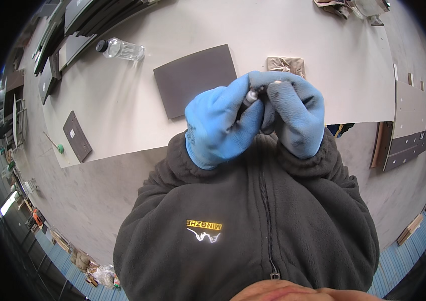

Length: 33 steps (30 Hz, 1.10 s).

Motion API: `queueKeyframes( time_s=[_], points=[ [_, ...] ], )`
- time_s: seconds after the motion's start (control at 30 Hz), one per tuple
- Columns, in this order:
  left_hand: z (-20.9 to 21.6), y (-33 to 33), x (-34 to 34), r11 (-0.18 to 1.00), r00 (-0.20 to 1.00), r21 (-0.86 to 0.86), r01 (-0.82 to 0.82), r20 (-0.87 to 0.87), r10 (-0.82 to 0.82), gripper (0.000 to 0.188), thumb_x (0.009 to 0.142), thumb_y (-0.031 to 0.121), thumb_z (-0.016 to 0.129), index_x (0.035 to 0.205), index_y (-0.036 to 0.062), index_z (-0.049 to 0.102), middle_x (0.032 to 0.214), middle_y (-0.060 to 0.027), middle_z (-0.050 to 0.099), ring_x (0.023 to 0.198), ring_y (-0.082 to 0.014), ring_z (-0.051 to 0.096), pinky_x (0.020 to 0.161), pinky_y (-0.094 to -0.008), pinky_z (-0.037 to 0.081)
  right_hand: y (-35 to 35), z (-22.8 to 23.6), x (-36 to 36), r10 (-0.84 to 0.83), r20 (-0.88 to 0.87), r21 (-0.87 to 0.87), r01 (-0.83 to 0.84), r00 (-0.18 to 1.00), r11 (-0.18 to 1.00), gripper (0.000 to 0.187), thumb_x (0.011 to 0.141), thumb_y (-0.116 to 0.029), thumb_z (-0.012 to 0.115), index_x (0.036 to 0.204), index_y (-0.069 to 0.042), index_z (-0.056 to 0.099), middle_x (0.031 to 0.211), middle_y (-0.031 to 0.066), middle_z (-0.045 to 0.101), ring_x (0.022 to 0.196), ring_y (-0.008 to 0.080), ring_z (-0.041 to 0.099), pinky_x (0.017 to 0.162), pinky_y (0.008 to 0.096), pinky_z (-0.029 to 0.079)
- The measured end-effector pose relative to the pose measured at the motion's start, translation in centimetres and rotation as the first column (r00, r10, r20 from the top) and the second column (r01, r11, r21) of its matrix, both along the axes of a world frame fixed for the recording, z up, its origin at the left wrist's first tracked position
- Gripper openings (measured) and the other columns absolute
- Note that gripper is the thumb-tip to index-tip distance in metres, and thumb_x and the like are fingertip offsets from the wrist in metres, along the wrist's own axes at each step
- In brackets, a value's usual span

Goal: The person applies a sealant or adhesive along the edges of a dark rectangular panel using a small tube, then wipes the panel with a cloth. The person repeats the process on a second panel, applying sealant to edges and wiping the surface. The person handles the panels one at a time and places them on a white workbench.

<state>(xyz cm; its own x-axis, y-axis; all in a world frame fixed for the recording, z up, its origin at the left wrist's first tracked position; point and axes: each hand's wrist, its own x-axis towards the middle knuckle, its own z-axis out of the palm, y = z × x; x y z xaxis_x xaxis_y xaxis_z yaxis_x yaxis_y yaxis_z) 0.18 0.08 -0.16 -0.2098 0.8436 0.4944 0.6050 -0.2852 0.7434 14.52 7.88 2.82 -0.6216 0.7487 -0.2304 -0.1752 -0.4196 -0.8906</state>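
Observation:
Both my hands wear blue work gloves and meet close together in front of my chest, above the near edge of the white table (323, 55). Between thumb and fingers, my left hand (220, 123) pinches a small silvery cylindrical piece (251, 96) with a dark tip pointing toward the other hand. The fingers of my right hand (298, 115) are curled and pressed together right beside that tip. A tiny pale spot shows at its fingertips, too small to name. Beyond my hands lie a dark grey panel (193, 75) and a folded beige cloth (287, 65).
A clear bottle with a black cap (122, 50) lies on its side at the far left, by stacked dark panels (85, 22). A smaller dark board (77, 135) and a green-handled screwdriver (60, 148) lie at the left edge. More panels (408, 135) stand at the right.

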Motion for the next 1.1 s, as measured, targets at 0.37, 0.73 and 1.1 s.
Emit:
queueKeyframes(
  time_s=[0.37, 0.73, 1.1],
  points=[
    [0.6, -0.7, 0.7, 0.970, 0.845, -0.240, 0.030, 0.525, 0.103, 0.033, 0.100, 0.010, 0.062, 0.127, -0.0094, 0.062, 0.080, -0.0093, 0.072, 0.071, -0.0122, 0.069, 0.065, -0.0264, 0.056, 0.1, -1.2, 1.2, -0.130, 0.004, 0.138, 0.128, 0.992, 0.982, 0.031, 0.104, -0.009, 0.049, 0.127, 0.008, 0.062, 0.076, 0.0116, 0.071, 0.062, 0.0118, 0.065, 0.056, 0.0224, 0.051],
    [0.6, 1.4, 0.0, 0.975, 0.208, 0.045, 0.216, 0.974, -0.091, 0.059, 0.113, 0.035, 0.029, 0.138, -0.0131, 0.051, 0.125, -0.0289, 0.066, 0.115, -0.0324, 0.069, 0.098, -0.0398, 0.059, 0.4, -3.2, 1.3, 0.056, 0.265, 0.518, -0.191, 0.963, 0.834, 0.046, 0.093, -0.033, 0.073, 0.118, 0.005, 0.067, 0.088, 0.0165, 0.073, 0.080, 0.0234, 0.072, 0.074, 0.0333, 0.056],
    [0.2, 1.0, 2.3, 0.961, 0.511, -0.005, 0.277, 0.848, -0.143, 0.053, 0.111, 0.032, 0.043, 0.138, -0.0137, 0.050, 0.134, -0.0273, 0.062, 0.115, -0.0331, 0.069, 0.099, -0.0372, 0.054, -0.7, -2.9, 1.2, 0.323, 0.093, 0.392, -0.333, 0.942, 0.858, 0.022, 0.099, -0.019, 0.059, 0.091, 0.000, 0.066, 0.080, 0.0175, 0.068, 0.071, 0.0299, 0.069, 0.064, 0.0377, 0.052]
  ],
)
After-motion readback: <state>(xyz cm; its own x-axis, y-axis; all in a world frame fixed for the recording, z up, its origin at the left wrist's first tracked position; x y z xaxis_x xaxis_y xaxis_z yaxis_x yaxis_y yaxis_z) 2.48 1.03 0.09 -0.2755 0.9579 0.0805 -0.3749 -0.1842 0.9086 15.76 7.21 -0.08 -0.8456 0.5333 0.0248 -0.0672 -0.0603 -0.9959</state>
